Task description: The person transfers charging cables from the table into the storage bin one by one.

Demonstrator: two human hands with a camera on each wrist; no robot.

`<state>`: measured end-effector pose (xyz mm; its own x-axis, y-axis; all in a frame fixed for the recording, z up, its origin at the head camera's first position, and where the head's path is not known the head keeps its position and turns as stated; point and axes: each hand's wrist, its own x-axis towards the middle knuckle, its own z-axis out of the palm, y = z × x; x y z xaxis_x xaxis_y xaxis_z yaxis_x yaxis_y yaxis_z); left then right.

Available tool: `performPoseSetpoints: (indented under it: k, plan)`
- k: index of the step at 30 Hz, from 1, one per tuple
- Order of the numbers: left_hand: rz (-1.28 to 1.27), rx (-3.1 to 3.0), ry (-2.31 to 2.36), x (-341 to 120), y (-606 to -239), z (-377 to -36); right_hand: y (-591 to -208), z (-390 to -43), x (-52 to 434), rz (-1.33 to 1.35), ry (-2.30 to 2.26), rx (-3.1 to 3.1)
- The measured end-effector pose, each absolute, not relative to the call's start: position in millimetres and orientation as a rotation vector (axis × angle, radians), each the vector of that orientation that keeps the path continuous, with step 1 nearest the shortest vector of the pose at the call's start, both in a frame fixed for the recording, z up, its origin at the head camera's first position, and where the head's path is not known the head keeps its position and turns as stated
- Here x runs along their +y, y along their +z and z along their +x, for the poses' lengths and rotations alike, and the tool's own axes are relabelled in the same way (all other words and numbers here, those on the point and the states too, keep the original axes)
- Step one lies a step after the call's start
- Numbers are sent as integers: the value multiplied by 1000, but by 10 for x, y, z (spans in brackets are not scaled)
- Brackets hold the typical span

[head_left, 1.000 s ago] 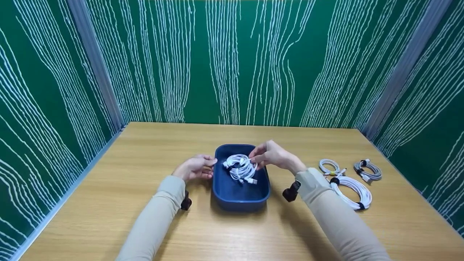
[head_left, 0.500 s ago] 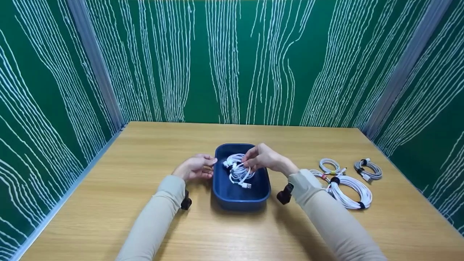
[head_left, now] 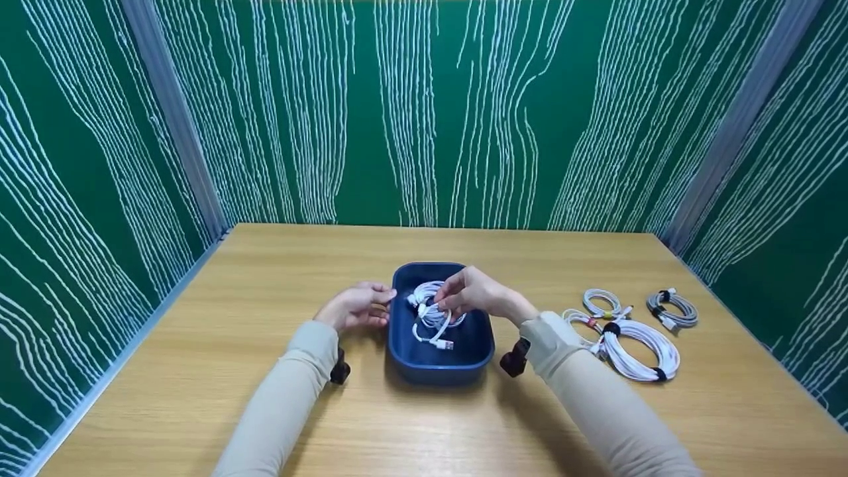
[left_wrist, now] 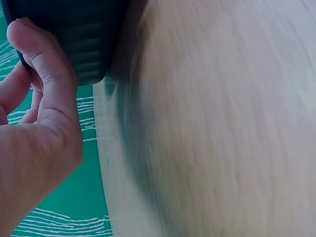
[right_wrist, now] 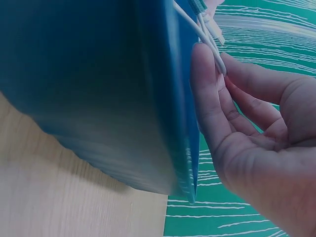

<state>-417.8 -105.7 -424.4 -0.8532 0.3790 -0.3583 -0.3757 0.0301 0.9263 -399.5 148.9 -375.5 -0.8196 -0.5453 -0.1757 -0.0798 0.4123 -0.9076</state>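
A dark blue tray (head_left: 438,361) stands in the middle of the wooden table. Over it my right hand (head_left: 464,295) pinches a coiled white cable (head_left: 429,319), whose plug end hangs into the tray. In the right wrist view the fingers (right_wrist: 212,98) hold the white cable (right_wrist: 200,27) just above the tray's rim (right_wrist: 180,148). My left hand (head_left: 358,306) grips the tray's left edge; in the left wrist view its thumb (left_wrist: 49,64) lies against the ribbed tray wall (left_wrist: 89,39).
To the right of the tray lie bundled cables: a large white coil (head_left: 639,350), a small white one (head_left: 601,303) and a grey one (head_left: 672,310). Green patterned walls (head_left: 424,112) close the table on three sides.
My right hand has moved left and down over the tray with the cable, whose plug end now hangs lower inside it. The left hand has stayed on the tray's edge.
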Motion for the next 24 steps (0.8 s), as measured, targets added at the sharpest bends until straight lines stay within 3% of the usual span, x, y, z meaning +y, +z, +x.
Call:
performPoseSetpoints:
  k: [24]
  plan:
    - [-14,1757,1890,-1060,-4241,-4167,-3763,-3910,1368,-601,-1254,2292]
